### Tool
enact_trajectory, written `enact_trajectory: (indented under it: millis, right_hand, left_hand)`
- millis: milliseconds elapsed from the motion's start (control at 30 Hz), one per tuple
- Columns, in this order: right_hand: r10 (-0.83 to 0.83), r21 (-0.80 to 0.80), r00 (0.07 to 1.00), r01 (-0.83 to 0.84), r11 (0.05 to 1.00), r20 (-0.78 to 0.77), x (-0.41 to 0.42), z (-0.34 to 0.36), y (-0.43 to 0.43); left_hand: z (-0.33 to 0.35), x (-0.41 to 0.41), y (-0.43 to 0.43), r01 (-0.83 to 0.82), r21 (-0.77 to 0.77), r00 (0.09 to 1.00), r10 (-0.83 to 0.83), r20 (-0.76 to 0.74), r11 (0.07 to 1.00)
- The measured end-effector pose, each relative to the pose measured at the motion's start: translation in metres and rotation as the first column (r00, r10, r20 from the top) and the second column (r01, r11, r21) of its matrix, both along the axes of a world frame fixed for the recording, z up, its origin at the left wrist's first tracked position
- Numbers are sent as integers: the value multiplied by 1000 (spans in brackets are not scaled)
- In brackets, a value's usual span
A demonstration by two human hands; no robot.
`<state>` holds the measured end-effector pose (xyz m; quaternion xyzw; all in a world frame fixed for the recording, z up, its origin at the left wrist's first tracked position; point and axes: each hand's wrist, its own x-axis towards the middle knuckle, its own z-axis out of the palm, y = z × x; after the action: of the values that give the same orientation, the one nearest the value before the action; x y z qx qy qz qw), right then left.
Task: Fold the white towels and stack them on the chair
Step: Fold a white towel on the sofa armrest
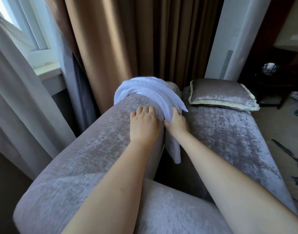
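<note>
A white towel (145, 93) lies bunched over the far end of the grey velvet chair's back rail (87, 149), one end hanging down the inner side toward the seat. My left hand (144, 124) rests flat on top of the rail, fingers spread, just short of the towel. My right hand (176, 123) grips the hanging part of the towel on the inner side of the rail, fingers curled into the cloth. The chair's long seat (229, 137) stretches away on the right.
A grey cushion with pale trim (221, 93) lies at the far end of the seat. Brown curtains (145, 39) and a pale sheer curtain (18, 107) hang behind and left. A white pillar (237, 39) stands right of the curtains, dark furniture beyond.
</note>
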<state>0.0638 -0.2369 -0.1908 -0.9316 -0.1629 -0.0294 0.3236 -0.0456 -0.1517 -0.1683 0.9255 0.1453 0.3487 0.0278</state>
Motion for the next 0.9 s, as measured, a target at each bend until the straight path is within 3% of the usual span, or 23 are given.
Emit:
enact_trajectory:
  millis: [333,433,567,700,800,900]
  right_hand:
    - [-58,23,998,58,998,-7,1,-4,0]
    - [14,-42,999,-13,999,41,-11,5,-3]
    - [162,-75,984,-157,985,70,-42,25,-22]
    - [312,-161,927,-283,946,207,-85,38,-56]
    - [395,-299,875,-311,902,280,-115,42,-86]
    - [376,-317,840,-260,912,392,-137,48,-118]
  left_hand:
    - [0,6,1,-22,22,995,20,93,1000]
    - [-7,10,3,-50,63,995,44,92,997]
    - [-5,4,3,-73,121,997,77,-27,990]
    - [3,-12,-6,-33,109,989,49,-140,994]
    - [12,-30,-10,41,207,987,-8,-158,977]
    - [20,-50,-14,150,374,983,-96,-159,915]
